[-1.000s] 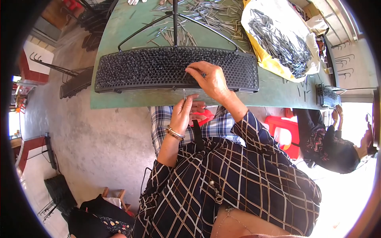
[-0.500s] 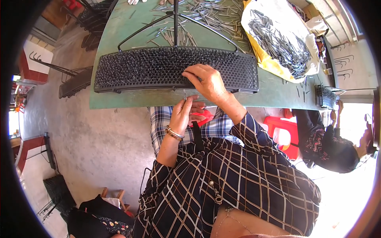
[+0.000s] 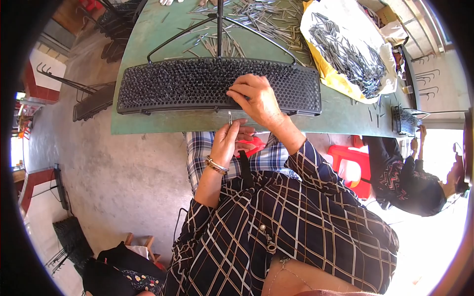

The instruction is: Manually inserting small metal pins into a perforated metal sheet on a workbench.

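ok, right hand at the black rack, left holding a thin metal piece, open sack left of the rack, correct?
Wrong side: the head view shows the open sack right of the black rack. Right hand and left hand are as you said.

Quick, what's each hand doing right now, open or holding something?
Left hand: closed on a thin metal piece.
Right hand: pinched closed over the rack; can't tell whether it holds anything.

The tabletop [image 3: 148, 126] is green, the rack [image 3: 197, 84] black, the stool [image 3: 363, 171] red, the shirt [image 3: 296, 217] dark with pale crisscross lines.
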Tool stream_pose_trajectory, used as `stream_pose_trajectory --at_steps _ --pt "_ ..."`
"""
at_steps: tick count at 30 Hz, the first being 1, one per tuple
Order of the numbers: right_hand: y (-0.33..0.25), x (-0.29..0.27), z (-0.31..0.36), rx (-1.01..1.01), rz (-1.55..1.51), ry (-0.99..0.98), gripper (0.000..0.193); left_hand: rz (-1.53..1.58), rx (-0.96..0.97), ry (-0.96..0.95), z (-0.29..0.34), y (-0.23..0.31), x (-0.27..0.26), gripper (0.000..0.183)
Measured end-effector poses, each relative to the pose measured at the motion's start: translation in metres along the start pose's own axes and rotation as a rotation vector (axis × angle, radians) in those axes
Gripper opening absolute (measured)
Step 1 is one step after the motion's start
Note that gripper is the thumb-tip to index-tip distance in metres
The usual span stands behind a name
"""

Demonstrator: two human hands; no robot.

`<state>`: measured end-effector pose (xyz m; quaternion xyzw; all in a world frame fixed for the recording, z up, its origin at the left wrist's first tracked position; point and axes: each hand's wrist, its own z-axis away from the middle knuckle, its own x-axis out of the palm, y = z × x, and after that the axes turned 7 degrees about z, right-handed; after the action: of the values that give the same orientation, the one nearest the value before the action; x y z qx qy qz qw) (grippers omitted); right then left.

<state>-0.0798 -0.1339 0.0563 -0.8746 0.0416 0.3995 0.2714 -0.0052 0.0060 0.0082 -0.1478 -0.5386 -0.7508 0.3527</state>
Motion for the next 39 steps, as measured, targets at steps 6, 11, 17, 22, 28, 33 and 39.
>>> stream_pose_trajectory --at_steps 6,11,17,22,28,33,39 --pt "-0.005 -0.005 0.001 -0.040 0.138 0.011 0.010 -0.025 0.005 0.004 0.000 0.002 0.003 0.042" --pt "-0.002 0.002 0.009 0.020 0.165 0.010 0.011 -0.049 -0.012 0.010 0.000 0.003 0.004 0.042" --pt "0.001 0.004 0.006 -0.032 0.123 0.020 0.012 -0.051 -0.018 0.013 -0.001 0.003 0.006 0.042" --pt "-0.004 0.002 -0.001 -0.142 0.219 -0.047 0.012 -0.062 -0.038 0.001 -0.002 0.003 0.006 0.039" --pt "0.000 0.004 0.006 -0.110 0.272 0.018 0.013 -0.042 -0.018 0.003 -0.001 0.002 0.006 0.041" --pt "-0.004 0.002 0.010 -0.088 0.281 0.022 0.014 -0.046 -0.032 -0.003 -0.002 -0.001 0.006 0.041" --pt "-0.007 -0.017 0.013 0.020 0.125 0.032 0.018 -0.057 -0.023 -0.023 0.003 0.006 0.012 0.036"
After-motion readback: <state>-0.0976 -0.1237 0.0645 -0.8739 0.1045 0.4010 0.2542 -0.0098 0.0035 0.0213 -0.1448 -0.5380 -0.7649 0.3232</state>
